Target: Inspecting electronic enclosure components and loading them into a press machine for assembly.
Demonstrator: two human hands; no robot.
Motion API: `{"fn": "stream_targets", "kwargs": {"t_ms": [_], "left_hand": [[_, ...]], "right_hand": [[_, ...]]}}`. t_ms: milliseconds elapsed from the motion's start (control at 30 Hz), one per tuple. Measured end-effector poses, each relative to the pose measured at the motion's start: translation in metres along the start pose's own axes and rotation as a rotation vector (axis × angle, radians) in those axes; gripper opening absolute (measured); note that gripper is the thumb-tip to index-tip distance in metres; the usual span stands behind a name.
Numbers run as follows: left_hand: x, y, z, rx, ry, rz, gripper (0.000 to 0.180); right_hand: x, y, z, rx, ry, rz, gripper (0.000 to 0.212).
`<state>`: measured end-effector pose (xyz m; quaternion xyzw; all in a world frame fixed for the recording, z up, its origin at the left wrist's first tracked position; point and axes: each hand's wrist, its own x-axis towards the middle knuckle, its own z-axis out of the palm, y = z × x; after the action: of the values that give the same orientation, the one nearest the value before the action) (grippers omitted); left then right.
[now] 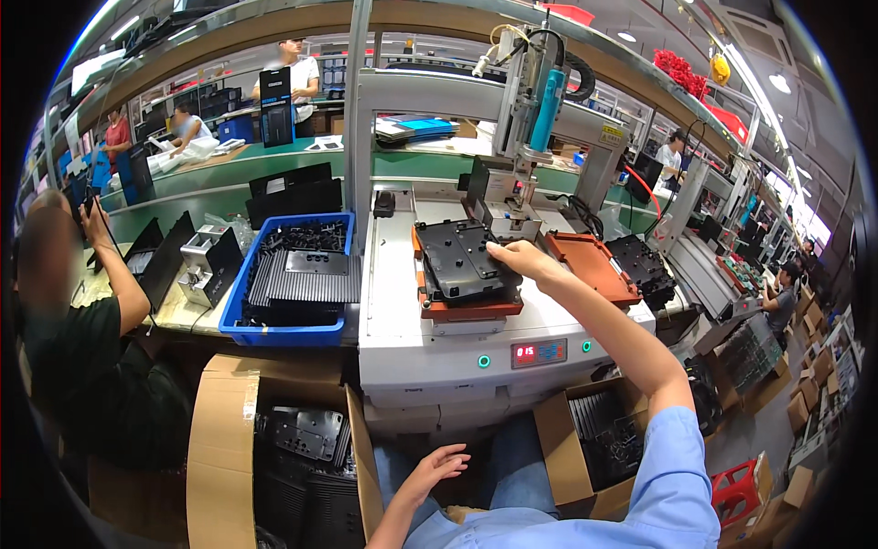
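Observation:
My right hand (521,259) pinches the right edge of a black plastic panel (455,258) with its thumb and fingers. The panel, studded with small posts, sits slightly askew over an orange-red fixture (471,309) on the white machine. Whether another part lies beneath it I cannot make out. My left hand (440,467) hovers over my lap with its fingers apart and holds nothing. Beside the panel is a second orange-red fixture (593,267), with no part on it. The machine's screwdriving head (523,197), with a teal driver, stands behind the two fixtures.
At left, a blue bin (283,337) holds black ribbed panels and small parts. Cardboard boxes with black parts flank my legs, one left (224,439) and one right (560,448). More black parts (643,267) lie right of the fixtures. A co-worker (101,339) sits at far left.

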<state>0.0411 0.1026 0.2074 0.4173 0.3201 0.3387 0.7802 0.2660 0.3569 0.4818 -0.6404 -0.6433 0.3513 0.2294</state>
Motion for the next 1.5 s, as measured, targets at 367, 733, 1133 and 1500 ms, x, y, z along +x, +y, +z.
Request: {"fn": "stream_targets", "kwargs": {"t_ms": [367, 733, 1133, 1500], "left_hand": [[0.0, 0.002, 0.0, 0.043, 0.011, -0.001, 0.053], [0.004, -0.001, -0.002, 0.047, 0.045, -0.019, 0.05], [-0.002, -0.014, -0.021, 0.202, 0.29, 0.038, 0.043], [-0.048, -0.019, -0.05, 1.072, 0.855, 0.167, 0.061]], "right_hand": [[0.004, -0.016, -0.003, 0.414, 0.011, 0.012, 0.042], [-0.013, -0.007, 0.008, 0.716, -0.004, -0.056, 0.04], [-0.124, 0.126, -0.195, 0.909, 0.576, -0.333, 0.043], [-0.117, 0.407, -0.369, 0.276, 1.454, -0.006, 0.072]]}}
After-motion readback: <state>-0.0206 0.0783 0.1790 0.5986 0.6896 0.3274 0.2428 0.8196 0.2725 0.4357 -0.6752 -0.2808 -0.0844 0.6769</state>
